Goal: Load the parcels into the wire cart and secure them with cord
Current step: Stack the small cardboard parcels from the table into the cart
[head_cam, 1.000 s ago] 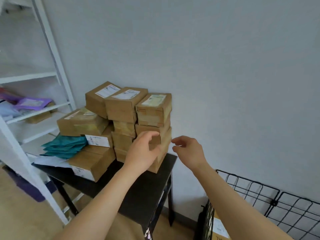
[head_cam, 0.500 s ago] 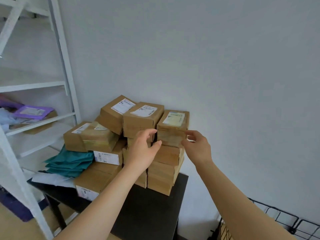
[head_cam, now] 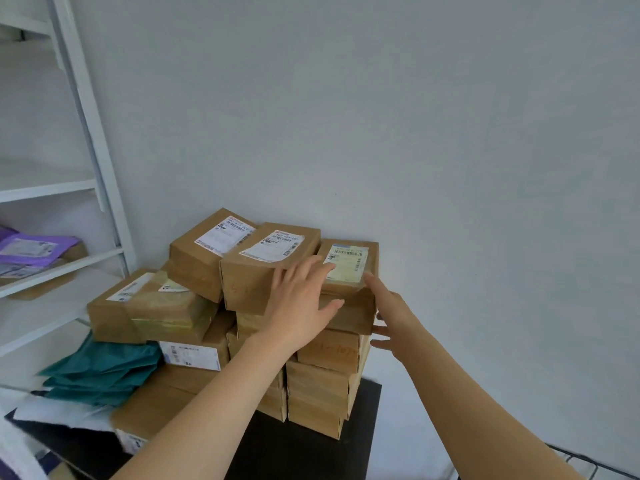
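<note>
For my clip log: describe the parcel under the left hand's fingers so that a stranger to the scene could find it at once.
On the black table against the grey wall stand stacks of brown cardboard parcels. Take the rightmost stack; the wanted brown cardboard box tops it. Its label is pale yellowish, whereas the neighbouring top boxes carry white labels.

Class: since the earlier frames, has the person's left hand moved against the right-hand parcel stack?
Yes. The left hand has risen up the right-hand stack, from its lower boxes to the top parcel, now touching its label.
</note>
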A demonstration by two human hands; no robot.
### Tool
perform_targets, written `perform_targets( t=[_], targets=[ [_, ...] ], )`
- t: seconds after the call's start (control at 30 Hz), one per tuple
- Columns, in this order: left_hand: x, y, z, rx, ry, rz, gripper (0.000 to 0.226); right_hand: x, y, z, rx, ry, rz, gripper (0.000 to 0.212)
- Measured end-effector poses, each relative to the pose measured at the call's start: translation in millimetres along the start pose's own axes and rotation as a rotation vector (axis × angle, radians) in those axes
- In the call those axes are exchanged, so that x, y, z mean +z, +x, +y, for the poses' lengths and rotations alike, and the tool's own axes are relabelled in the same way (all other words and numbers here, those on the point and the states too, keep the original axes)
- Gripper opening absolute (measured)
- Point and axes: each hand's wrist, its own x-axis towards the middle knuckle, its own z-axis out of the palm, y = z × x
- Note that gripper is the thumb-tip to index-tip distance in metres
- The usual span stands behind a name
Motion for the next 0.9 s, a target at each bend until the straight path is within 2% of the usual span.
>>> perform_targets(
  t=[0.17,0.3,0.47,0.6,0.73,0.9],
  targets=[
    [3.4,6.1,-7.2,0.016,0.016,0.011,0.057,3.2,8.7,0.1,0.083,0.084,-0.041,0.065],
    [3.2,9.4,-10.0,0.008,-0.028,0.02,0.056,6.6,10.2,-1.7,0.068,0.179,0.04,0.056],
    [5.5,8.8,-12.4,0.007,-0.034,0.013,0.055,2.1,5.6,-2.0,0.044,0.306,0.086,0.036],
    [2.8,12.4,-9.2,0.015,-0.109,0.036,0.053,-3.3,1.2,-6.6,0.018,0.331,0.122,0.034],
    [-1.0,13.5,1.7,-0.029,-0.307,0.044,0.053,-9.9,-5.6,-6.8,-0.02,0.324,0.154,0.037],
    [-9.3,10.9,27.7,-0.209,-0.742,0.048,0.055,-25.1,-21.1,3.5,-0.065,0.329,0.187,0.038]
  ],
)
